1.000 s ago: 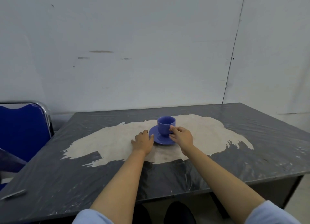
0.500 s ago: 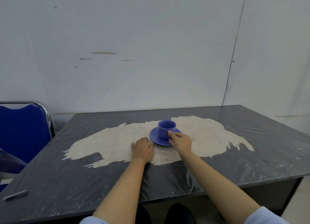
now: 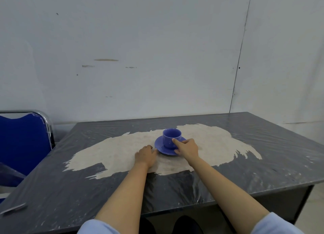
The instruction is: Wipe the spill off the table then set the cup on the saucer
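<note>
A blue cup [image 3: 171,137] stands upright on a blue saucer [image 3: 160,147] in the middle of the dark table [image 3: 263,163]. My right hand [image 3: 187,148] is at the cup's right side, thumb on its wall and fingers around the handle area, which is hidden. My left hand [image 3: 145,155] lies flat on the table just left of the saucer, its thumb touching the saucer's rim, holding nothing. Both stand on a large pale worn patch [image 3: 114,151] of the tabletop. No cloth or wet spill is visible.
A blue chair with a chrome frame [image 3: 24,137] stands at the table's left end. A thin flat grey strip [image 3: 13,208] lies at the near left edge. The table's far edge meets a white wall [image 3: 157,58].
My left hand slid back a little from the saucer toward me. My right hand stays at the cup. The view has tilted slightly.
</note>
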Demonstrator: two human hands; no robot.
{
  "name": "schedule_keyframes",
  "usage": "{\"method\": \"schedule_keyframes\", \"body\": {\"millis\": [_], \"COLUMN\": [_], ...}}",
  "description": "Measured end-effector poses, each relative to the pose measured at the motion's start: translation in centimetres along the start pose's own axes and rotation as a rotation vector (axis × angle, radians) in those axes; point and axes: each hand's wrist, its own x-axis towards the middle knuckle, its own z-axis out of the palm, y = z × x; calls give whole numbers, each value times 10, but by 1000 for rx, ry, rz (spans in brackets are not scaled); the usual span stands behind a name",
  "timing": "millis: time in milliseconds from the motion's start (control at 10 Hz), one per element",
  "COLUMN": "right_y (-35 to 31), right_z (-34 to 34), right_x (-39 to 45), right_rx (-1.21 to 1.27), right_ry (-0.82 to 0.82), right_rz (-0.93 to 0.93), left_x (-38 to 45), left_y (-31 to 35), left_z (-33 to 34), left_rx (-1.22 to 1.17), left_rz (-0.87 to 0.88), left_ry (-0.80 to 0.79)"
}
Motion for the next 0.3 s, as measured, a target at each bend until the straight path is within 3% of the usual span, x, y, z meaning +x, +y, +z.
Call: {"method": "schedule_keyframes", "body": {"millis": [200, 300], "right_y": [-22, -45], "right_z": [-17, -27], "right_x": [12, 17], "right_rx": [-100, -182], "right_ry": [69, 119], "right_rz": [1, -149], "left_x": [7, 12], "left_y": [-2, 10], "left_z": [-24, -49], "left_rx": [-37, 28], "left_rz": [-6, 41], "left_ry": [55, 182]}}
